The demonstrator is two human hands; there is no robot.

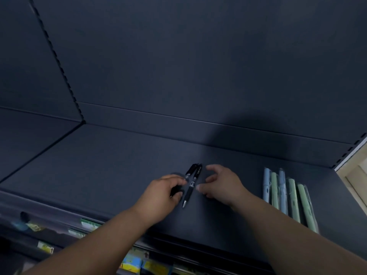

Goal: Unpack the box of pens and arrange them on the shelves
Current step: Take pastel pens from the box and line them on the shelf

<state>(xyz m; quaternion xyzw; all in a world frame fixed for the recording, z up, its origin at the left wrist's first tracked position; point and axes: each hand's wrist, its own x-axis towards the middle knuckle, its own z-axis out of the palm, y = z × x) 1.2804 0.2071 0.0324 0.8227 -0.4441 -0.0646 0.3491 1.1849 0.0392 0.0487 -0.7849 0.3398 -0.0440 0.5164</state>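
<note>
On the dark, matte shelf (111, 165), two slim black pens lie side by side at a slant, almost touching. The right pen (192, 185) shows a ribbed grip, a pale label band and a metal tip pointing toward the shelf's front edge. The left pen (189, 171) runs under the left hand (160, 197), whose thumb and curled fingers pinch its lower part. The right hand (220, 185) rests just beside the right pen, fingers loosely curled and apart, holding nothing. Well to the right, five capped pastel pens (286, 195), pale blue and pale green, lie in a neat row, smooth cylinders, at least one in a glossy clear sleeve. Bright, blurred labels (87, 225) line the shelf's front edge below.
</note>
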